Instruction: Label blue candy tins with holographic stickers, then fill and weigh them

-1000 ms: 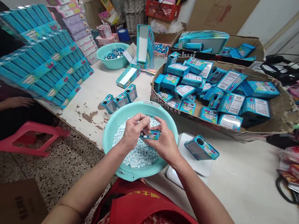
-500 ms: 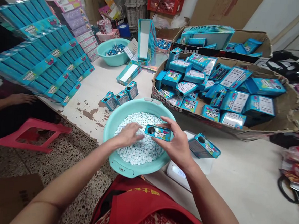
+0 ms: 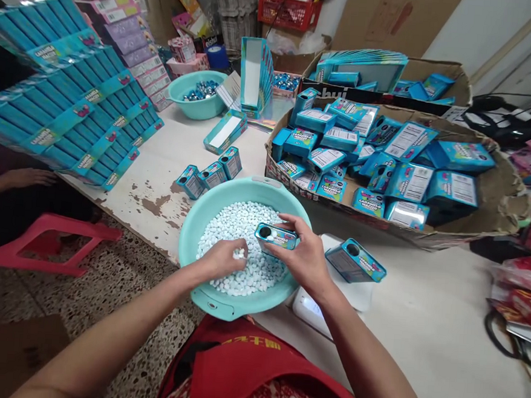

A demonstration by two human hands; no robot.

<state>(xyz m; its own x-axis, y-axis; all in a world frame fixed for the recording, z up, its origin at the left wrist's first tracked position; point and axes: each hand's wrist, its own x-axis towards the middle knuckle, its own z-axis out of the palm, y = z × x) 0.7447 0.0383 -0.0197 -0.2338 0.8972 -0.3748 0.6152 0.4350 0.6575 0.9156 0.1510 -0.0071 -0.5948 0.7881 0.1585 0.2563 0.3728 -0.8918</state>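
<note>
My left hand point(image 3: 225, 258) is closed around a few white candies point(image 3: 240, 253) above the left part of the turquoise basin point(image 3: 212, 307). Many small white candies point(image 3: 241, 282) lie in that basin. Over its right side, my right hand point(image 3: 305, 250) grips a small blue box point(image 3: 276, 236) between thumb and fingers. The box's round dark hole faces up at its left end, with a white candy or two on top beside it. Another blue box point(image 3: 356, 261) with a hole stands on the white scale point(image 3: 314, 311), just right of my right hand.
Beyond the basin, several blue boxes point(image 3: 212, 174) stand on the table point(image 3: 421, 307). A torn carton point(image 3: 495, 221) of blue boxes is at the right. Stacked display packs point(image 3: 72, 106) rise at the left, near a person's hand point(image 3: 35, 177) and a pink stool point(image 3: 53, 242).
My left hand has gone from open fingers near the box to a closed grip on candies, slightly lower and left. The box in my right hand is tilted a little differently.
</note>
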